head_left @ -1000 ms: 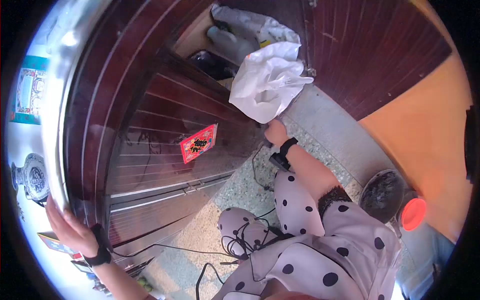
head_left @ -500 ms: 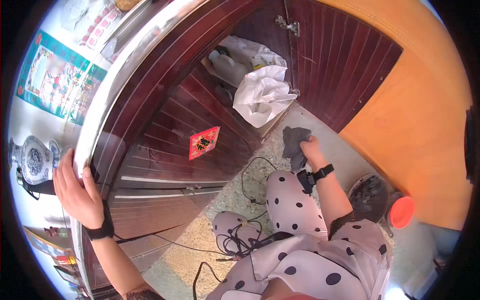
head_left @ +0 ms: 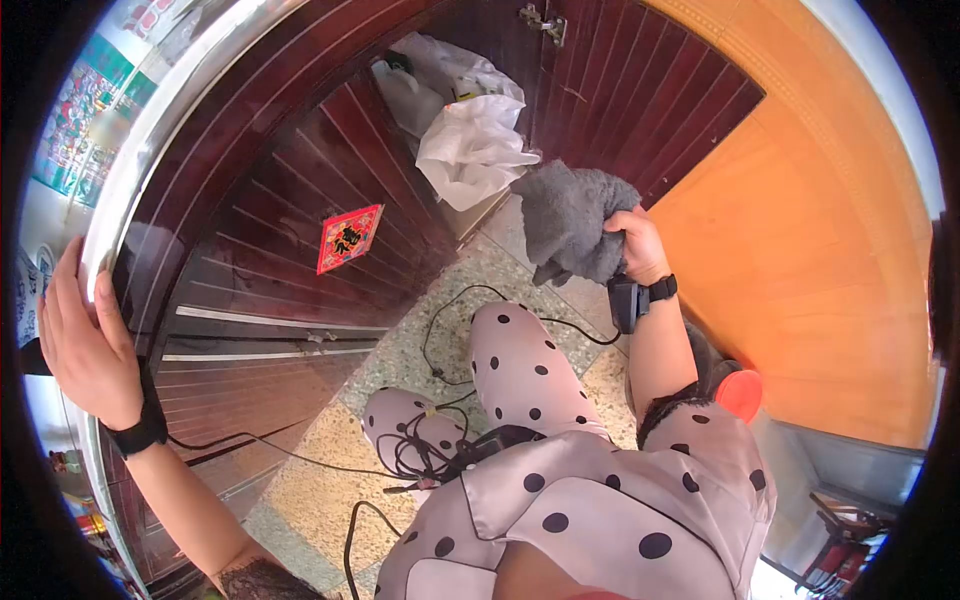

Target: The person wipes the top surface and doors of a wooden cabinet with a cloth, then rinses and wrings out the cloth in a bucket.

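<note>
Bunched in my right hand is a dark grey cloth, raised in front of the open cabinet door. My left hand rests on the shiny pale edge of the cabinet top, its fingers stretched out and apart. Between the hands stands the dark red cabinet, with a red paper square stuck on its front. A white plastic bag bulges from the cabinet opening, just left of the cloth. What else lies inside the cabinet is mostly hidden.
A loose black cable lies across my lap and runs to my wrists. Orange panelling rises at the right. A red round lid or container sits beside my right arm. Speckled floor tiles show below.
My right hand has lifted the grey cloth up and nearer to the camera. The whole view has shifted, so the cabinet appears further left. My left hand stays on the edge.
</note>
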Demonstrator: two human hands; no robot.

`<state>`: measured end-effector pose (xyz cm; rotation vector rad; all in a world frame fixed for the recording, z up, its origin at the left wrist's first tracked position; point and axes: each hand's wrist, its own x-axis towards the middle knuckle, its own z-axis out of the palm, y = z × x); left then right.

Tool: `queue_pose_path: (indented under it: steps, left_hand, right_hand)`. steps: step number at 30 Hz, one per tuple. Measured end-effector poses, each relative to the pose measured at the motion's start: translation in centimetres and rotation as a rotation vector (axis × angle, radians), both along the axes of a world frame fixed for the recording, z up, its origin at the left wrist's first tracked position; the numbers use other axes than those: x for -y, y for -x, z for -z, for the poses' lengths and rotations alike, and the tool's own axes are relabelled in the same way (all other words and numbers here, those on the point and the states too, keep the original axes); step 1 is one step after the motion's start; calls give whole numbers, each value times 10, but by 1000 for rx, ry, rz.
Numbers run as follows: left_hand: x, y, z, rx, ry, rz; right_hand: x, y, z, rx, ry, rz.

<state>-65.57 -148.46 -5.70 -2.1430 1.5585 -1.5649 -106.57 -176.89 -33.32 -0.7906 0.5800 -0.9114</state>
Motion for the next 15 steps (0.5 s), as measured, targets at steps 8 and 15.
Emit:
queue_pose_path:
  steps: [8,15]
  left_hand:
    - [-1,-2,8,-23,45,-67]
    - [-2,-5,6,12,18,-57]
  right_hand:
    - [43,29,78,-1862,972,-561]
    - [64,56,54,-2203,1149,-473]
